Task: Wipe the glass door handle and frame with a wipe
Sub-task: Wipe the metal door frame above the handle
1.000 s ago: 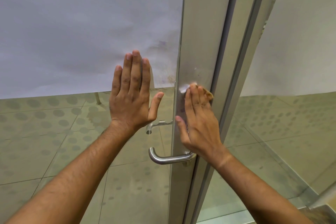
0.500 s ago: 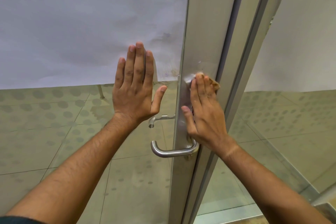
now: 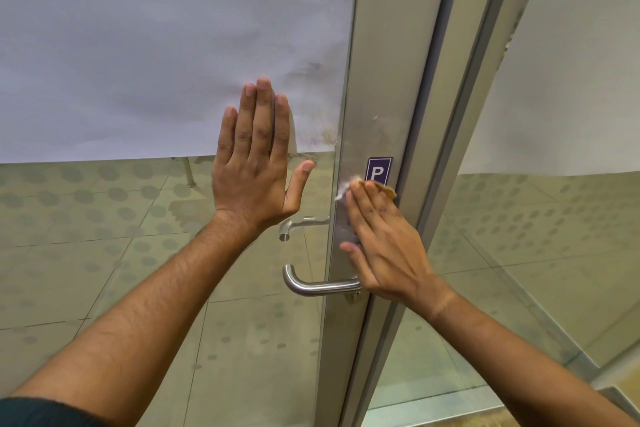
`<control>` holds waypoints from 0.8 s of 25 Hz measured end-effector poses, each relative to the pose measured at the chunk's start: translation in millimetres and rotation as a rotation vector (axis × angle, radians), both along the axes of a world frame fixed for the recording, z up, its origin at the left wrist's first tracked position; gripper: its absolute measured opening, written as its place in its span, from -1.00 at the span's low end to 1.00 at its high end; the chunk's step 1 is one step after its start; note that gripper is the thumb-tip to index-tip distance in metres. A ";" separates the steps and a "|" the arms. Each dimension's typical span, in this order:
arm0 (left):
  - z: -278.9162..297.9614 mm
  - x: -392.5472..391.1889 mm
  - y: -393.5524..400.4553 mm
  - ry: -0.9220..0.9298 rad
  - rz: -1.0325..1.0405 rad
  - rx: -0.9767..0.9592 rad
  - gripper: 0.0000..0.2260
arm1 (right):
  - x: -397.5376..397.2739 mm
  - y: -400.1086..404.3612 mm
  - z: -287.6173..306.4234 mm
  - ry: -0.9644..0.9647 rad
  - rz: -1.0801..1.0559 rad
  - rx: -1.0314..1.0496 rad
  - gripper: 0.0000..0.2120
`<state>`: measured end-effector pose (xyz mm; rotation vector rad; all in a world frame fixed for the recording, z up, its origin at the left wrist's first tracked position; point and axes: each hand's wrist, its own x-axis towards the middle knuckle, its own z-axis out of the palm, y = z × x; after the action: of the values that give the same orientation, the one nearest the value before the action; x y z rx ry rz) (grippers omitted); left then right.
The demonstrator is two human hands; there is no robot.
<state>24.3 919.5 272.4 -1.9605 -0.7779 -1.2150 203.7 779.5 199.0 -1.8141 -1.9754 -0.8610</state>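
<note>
Head view: wipe (image 3: 348, 188), white and crumpled, centre-right of frame, pressed against brushed-metal door frame (image 3: 388, 80) under right hand (image 3: 384, 243), fingers flat and together over it. Purple "P" sticker (image 3: 378, 170) just above fingertips. Curved steel handle (image 3: 318, 285) just below the hand. Left hand (image 3: 256, 166) spread open, palm flat on glass (image 3: 138, 253). Upper pane frosted; tiled floor (image 3: 242, 357) beyond.

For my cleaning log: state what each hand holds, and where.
Right hand presses a wipe flat under its fingers against the door frame. Left hand holds nothing.
</note>
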 end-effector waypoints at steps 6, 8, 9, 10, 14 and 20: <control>0.4 -0.7 1.4 -0.012 -0.004 0.011 -0.28 | -1.5 -4.0 -14.6 -0.035 0.009 -0.109 -0.33; 0.6 0.4 1.1 -0.007 -0.001 0.012 -0.28 | -0.5 -18.6 -35.0 -0.036 -0.005 -0.208 -0.35; 0.5 0.5 0.5 -0.007 0.003 0.006 -0.28 | 1.6 -22.2 -39.2 -0.035 -0.011 -0.223 -0.35; 0.3 0.3 -0.1 -0.007 0.001 0.000 -0.28 | 3.7 -23.3 -37.9 -0.041 -0.011 -0.218 -0.35; 0.6 0.5 1.2 -0.010 0.009 0.009 -0.27 | 4.8 -6.3 -6.1 0.033 -0.005 -0.072 -0.32; 0.1 -0.4 0.9 -0.009 0.003 0.015 -0.28 | 3.9 -14.2 -22.5 -0.019 -0.007 -0.171 -0.31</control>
<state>23.9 920.3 272.5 -1.9419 -0.7736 -1.2260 207.6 765.2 176.5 -1.9120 -2.1137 -0.7334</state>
